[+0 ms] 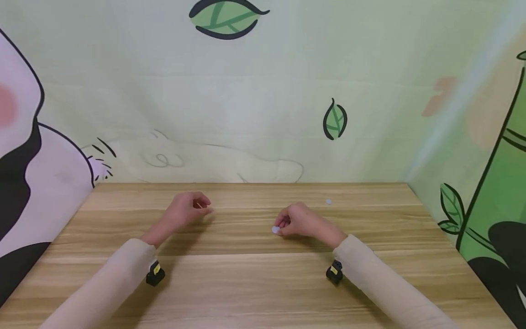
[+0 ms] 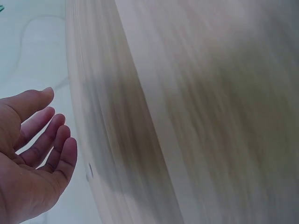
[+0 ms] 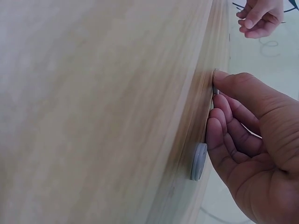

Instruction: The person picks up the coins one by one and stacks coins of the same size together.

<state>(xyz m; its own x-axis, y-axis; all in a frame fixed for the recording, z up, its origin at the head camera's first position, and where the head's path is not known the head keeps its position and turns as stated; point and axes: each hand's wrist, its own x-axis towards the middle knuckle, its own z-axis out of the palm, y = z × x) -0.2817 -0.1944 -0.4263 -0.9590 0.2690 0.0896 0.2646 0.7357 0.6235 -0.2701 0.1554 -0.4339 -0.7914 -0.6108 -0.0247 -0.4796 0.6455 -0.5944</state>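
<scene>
My right hand [image 1: 302, 221] is over the right half of the wooden table, pinching a small pale round disc [image 1: 276, 229] between thumb and fingertips. In the right wrist view, this disc [image 3: 215, 85] shows as a thin edge under the thumb of the right hand [image 3: 257, 126]. A second disc [image 1: 328, 201] lies behind and to the right of that hand; up close this grey disc [image 3: 199, 161] looks flat and coin-like, with a layered edge. Over the left half, my left hand [image 1: 186, 211] holds nothing, and its fingers [image 2: 68, 154] are loosely bent with the thumb apart.
The wooden table [image 1: 246, 283] runs back to a printed cloth [image 1: 263, 105] with leaf drawings. Dark wrist cameras [image 1: 155, 273] hang below both sleeves. A tiny object [image 2: 89, 171] shows near the table's far edge in the left wrist view.
</scene>
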